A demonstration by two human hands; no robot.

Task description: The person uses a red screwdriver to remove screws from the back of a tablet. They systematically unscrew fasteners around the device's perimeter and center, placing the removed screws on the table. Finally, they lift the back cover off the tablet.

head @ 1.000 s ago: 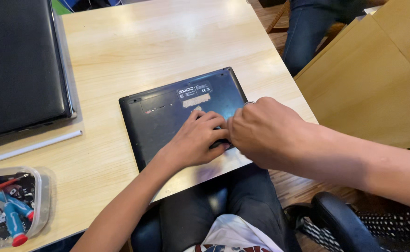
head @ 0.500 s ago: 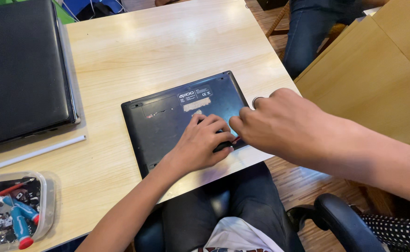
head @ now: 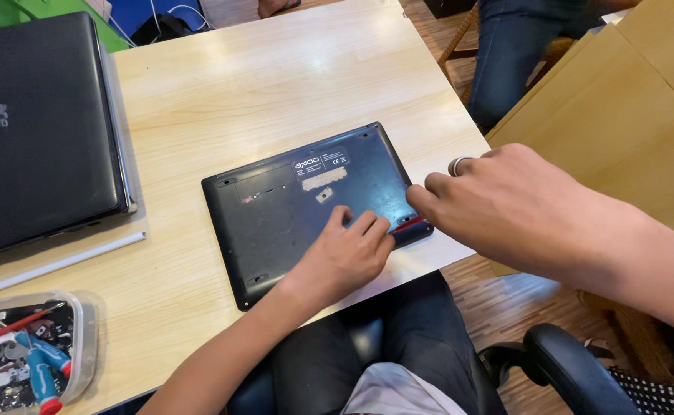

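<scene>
A: Our left hand (head: pixel 344 257) is flat on the laptop (head: pixel 306 207), palm down, fingers spread loosely on the underside near its right front corner. Not grasping, just pressing.

B: And the right hand (head: pixel 506 204)?

A: Half a second ago it sat on top of the left hand's fingers. Now we've pulled it out past the laptop's right edge; the fingertips pinch at the seam of that corner. There's a thin red thing (head: pixel 410 224) under them, in the gap. Whether we grip it or only touch it, can't tell. Looks like a pick, too small to be sure.

B: So what changed for the job?

A: Hands have separated: one holds the case down, the other works the edge. We'd judge we're at prying the bottom cover, at that one corner. Cover looks seated everywhere else.

B: Laptop moved?

A: Not that we can tell. It lies upside down, skewed, at the desk's (head: pixel 275 84) front edge toward the right front corner, right end close to the desk's right edge.

B: Around it?

A: Bigger black laptop (head: pixel 37 131), closed, along the left edge. Clear tub (head: pixel 83 338) of tools at the left front corner, blue-handled screwdriver (head: pixel 41 373) in it. Another person's legs (head: pixel 517 46) beyond the far right corner.
</scene>
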